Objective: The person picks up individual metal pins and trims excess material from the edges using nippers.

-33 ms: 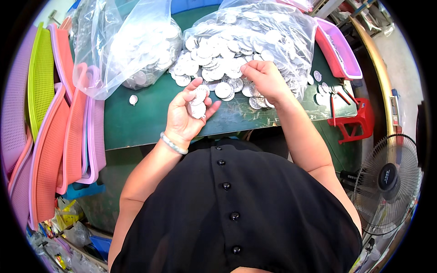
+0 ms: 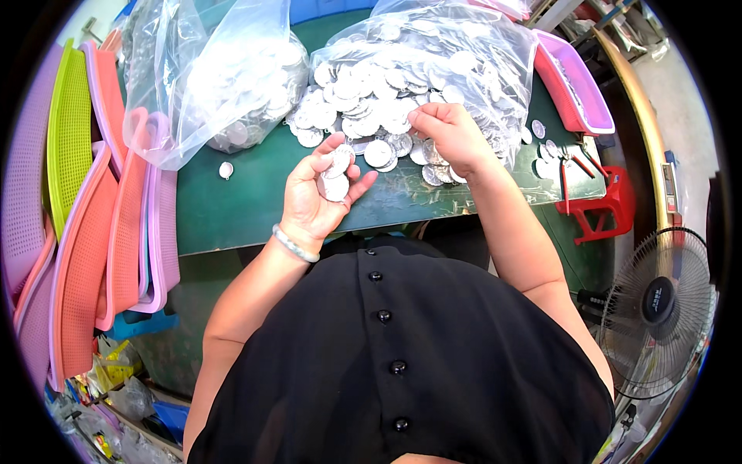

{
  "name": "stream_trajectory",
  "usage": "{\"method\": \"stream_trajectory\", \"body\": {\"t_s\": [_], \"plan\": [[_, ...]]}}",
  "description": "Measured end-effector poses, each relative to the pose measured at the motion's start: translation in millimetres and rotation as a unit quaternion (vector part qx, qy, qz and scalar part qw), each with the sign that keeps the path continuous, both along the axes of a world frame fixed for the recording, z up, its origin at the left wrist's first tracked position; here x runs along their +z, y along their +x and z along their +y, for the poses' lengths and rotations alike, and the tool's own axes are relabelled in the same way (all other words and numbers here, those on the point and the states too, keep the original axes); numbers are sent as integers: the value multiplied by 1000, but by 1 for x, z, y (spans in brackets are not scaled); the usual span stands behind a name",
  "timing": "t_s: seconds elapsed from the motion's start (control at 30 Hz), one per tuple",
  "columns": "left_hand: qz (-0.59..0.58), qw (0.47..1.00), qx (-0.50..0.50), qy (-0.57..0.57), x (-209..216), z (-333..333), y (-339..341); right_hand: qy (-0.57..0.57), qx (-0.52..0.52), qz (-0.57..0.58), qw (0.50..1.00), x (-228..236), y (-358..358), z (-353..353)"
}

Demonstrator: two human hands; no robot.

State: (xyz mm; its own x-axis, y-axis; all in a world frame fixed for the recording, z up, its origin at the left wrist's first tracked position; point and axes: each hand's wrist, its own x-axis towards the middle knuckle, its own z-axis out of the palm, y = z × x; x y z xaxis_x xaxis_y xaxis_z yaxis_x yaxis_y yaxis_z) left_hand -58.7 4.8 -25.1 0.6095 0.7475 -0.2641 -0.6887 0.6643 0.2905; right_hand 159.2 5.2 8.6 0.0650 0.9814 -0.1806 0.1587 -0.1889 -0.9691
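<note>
My left hand (image 2: 313, 189), a pale bangle at its wrist, is cupped palm-up around a few round silver medallions (image 2: 334, 188) with small loops. Its fingers curl partly about them. To its right, my right hand (image 2: 448, 135) hovers at the near side of a large heap of similar medallions (image 2: 352, 97). Thumb and forefinger there are pinched together; what they hold, if anything, cannot be made out. The heap spills from a clear plastic bag (image 2: 495, 66) lying on the green table (image 2: 255, 209). Several loose medallions (image 2: 380, 155) lie between my hands.
Another clear bag (image 2: 247, 85) full of medallions stands at the back left, near a single medallion (image 2: 226, 170). Pliers with red handles (image 2: 565, 185) and a pink basket (image 2: 576, 85) are on the right. Stacked plastic baskets (image 2: 85, 255) line the left; a fan (image 2: 657, 301) stands lower right.
</note>
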Motion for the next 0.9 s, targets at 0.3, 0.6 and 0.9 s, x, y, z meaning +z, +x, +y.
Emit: {"method": "stream_trajectory", "body": {"t_s": [0.3, 0.6, 0.9], "plan": [[74, 996, -35, 25, 16, -1, 14, 0, 89, 70, 994, 20, -17, -17], [144, 987, -53, 49, 10, -5, 9, 320, 71, -424, 844, -1, -5, 3], [91, 995, -42, 23, 1, 1, 3, 331, 106, -559, 753, 1, -13, 16]]}}
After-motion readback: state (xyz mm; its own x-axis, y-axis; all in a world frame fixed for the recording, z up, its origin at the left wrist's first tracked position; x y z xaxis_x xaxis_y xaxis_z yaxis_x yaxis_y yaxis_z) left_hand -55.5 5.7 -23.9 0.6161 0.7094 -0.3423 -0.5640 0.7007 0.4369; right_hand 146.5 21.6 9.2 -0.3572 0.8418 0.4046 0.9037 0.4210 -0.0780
